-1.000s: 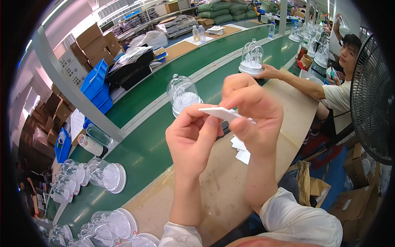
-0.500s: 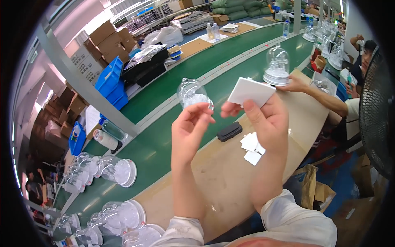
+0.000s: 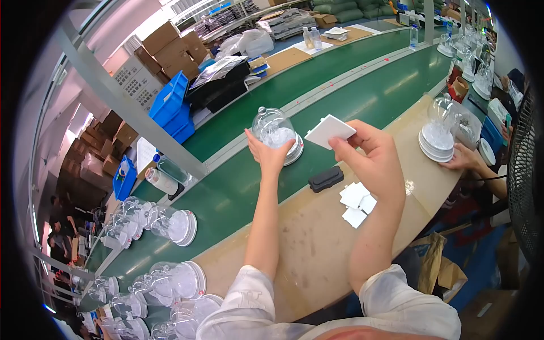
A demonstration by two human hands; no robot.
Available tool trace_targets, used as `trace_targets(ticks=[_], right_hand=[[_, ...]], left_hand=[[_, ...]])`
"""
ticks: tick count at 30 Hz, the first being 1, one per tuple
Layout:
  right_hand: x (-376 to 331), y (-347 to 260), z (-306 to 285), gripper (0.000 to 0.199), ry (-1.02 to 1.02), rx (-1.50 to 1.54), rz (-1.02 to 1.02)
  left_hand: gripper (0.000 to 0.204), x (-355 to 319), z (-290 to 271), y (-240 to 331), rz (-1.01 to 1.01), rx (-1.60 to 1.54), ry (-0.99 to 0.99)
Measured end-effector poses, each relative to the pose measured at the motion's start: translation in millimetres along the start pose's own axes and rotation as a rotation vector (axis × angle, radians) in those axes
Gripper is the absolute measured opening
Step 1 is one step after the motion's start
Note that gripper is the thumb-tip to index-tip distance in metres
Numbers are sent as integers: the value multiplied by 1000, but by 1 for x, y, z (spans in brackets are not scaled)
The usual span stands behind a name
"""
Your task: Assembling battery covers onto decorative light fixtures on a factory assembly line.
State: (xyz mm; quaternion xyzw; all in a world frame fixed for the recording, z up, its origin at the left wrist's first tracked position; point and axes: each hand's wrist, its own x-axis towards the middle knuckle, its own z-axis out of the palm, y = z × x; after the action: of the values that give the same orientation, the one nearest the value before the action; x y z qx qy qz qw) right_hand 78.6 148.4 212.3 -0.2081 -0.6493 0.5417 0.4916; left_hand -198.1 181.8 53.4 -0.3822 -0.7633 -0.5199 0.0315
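My left hand [image 3: 268,153] reaches forward to a clear dome [image 3: 270,120] with a white round base, on the green belt. Its thumb and fingers spread around the near side of the dome, gripping it. Just to the right, my right hand [image 3: 371,156] pinches a thin white square plate [image 3: 328,130] between thumb and fingers, held up in the air. Below the hands, several white square pieces [image 3: 356,198] lie loosely piled on the brown tabletop [image 3: 306,243]. A black oblong case [image 3: 326,178] lies beside them.
More domes [image 3: 173,225] lie on their sides at the left on the green belt [image 3: 226,209]. At the right, a co-worker's hand [image 3: 466,158] holds another dome [image 3: 439,127]. A grey post [image 3: 136,102], blue bins [image 3: 173,107] and a black fan [image 3: 521,181] stand around.
My left hand has moved forward onto the dome. My right hand still holds the plate, slightly lower in view. The co-worker's dome has moved right and nearer, and the view has shifted.
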Motion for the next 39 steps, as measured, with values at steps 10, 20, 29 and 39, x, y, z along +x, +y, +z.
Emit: trace_targets(ticks=[10,20,29,39], right_hand=[[-3,1,0,12,-8,27,1],[-5,-4,27,9,-18,98,-106],[-20,-15,56,19,-70,270,-216],[-30,-23,73,48,-19,343,-304]], left_hand=[[145,7,5,-5,120,-109,68],[122,-13,-108,45,-323,-1077,-43],[67,-27,-191,70,-358,-2016,-580],[54,-56,-195,75,-462,-2286,-687]])
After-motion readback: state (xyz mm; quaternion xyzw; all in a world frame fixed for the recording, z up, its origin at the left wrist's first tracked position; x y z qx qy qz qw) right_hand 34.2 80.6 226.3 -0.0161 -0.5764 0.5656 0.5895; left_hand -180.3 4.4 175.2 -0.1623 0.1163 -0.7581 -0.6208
